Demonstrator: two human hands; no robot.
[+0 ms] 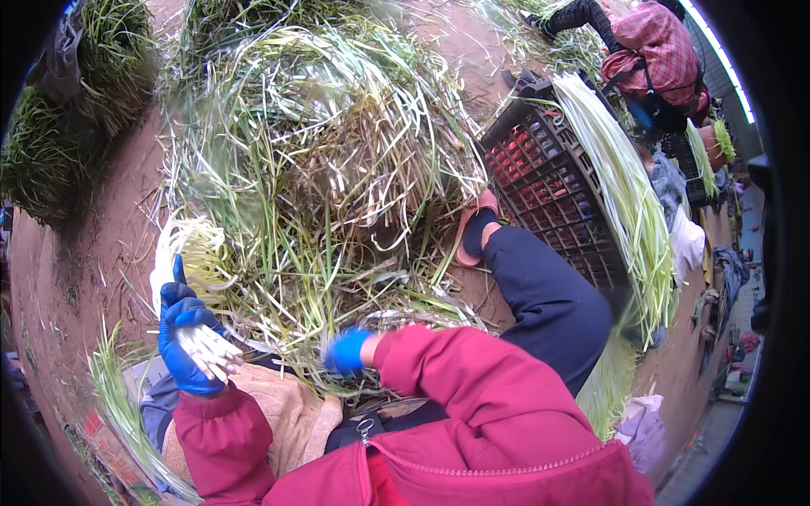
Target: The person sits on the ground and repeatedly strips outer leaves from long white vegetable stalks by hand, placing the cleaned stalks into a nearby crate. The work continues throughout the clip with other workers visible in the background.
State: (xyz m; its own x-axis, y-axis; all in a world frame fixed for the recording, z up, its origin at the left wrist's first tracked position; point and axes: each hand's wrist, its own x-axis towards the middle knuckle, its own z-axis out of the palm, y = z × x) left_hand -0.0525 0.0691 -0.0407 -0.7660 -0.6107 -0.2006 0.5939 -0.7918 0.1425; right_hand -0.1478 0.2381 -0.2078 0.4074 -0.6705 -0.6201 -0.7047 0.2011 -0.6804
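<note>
My left hand [183, 338], in a blue glove, is closed around a bundle of pale stalks [207, 351], cut ends toward me. Their yellowish leaves [196, 253] spread beyond the fingers at the edge of the heap. Near the middle, my right hand [347, 351], also blue-gloved and blurred, is low over loose green leaves and trimmings; its fingers are not clear enough to tell whether they hold anything. A large heap of green leafy stalks with dry brown parts [329, 145] lies before me. A tan towel [278, 398] covers my lap below the left hand.
A black plastic crate [550, 183] stands right of my foot, with long pale stalks [620, 190] laid along it. More stalks [120, 405] lie at lower left. Dark green bundles [57, 152] stand far left. Another person [658, 57] bends at upper right.
</note>
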